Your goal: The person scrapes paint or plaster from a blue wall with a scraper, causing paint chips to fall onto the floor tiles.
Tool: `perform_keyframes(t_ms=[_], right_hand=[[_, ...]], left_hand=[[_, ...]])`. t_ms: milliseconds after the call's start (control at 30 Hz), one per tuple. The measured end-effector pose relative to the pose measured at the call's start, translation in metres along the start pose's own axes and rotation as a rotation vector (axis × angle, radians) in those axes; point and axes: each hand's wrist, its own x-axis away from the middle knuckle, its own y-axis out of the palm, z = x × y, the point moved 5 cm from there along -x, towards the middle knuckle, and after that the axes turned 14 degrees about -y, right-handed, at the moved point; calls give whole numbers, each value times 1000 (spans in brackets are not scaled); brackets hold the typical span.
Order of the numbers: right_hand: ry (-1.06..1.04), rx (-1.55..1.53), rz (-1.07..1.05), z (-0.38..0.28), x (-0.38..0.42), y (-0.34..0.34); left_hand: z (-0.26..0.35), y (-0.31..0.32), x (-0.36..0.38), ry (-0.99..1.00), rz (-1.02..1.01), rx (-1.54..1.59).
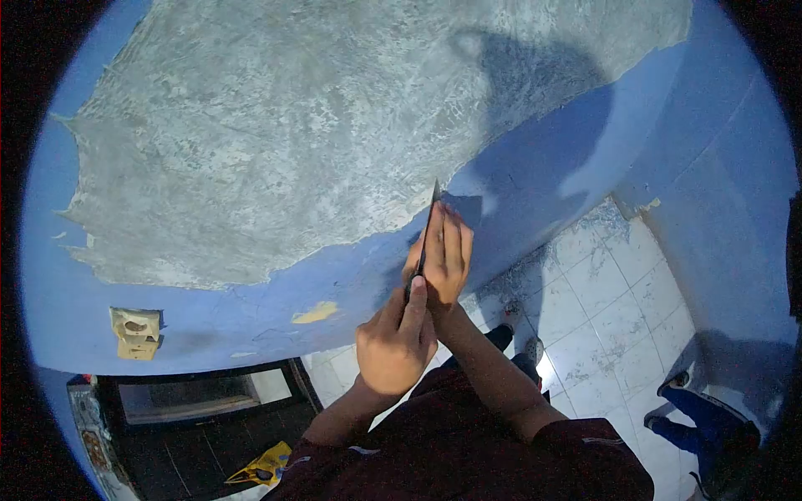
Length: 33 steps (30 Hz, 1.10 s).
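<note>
A blade-like tool (428, 219) points up, its narrow tip on the torn border between the bare grey wall patch (292, 150) and the blue paint (535, 167). My left hand (394, 342) is closed around its dark handle, thumb stretched along it. Farther up, my right hand (444, 259) lies against the blade, its fingers together and bent along the tool's right side, close to the wall. The palm side of my right hand is partly hidden.
A beige wall fitting (136, 332) is at the left. Below it stands a dark piece of furniture (192, 451) with a yellow bag (266, 466). White floor tiles (610, 309) spread at right, where another person's legs (697, 422) show. A pale spot (316, 312) marks the blue wall.
</note>
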Motion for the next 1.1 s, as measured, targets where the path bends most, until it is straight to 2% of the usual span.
perform_keyframes(t_ms=[300, 433, 633, 733, 800, 900, 1033, 1100], right_hand=[[-68, 30, 78, 7, 6, 5], [-64, 28, -30, 10, 11, 5], [-133, 99, -26, 4, 20, 17], [-83, 121, -45, -1, 18, 16], [-118, 150, -51, 3, 18, 19], [-134, 195, -64, 1, 24, 25], [-96, 213, -78, 4, 21, 23], [-88, 207, -50, 8, 15, 22]], left_hand=[[3, 7, 1, 44, 87, 16], [-4, 5, -2, 77, 84, 63], [-27, 15, 4, 92, 178, 107], [-35, 15, -2, 108, 157, 82], [-41, 14, -3, 201, 170, 124], [-47, 15, -4, 171, 124, 83], [-36, 17, -1, 214, 187, 108], [-35, 16, -5, 161, 185, 165]])
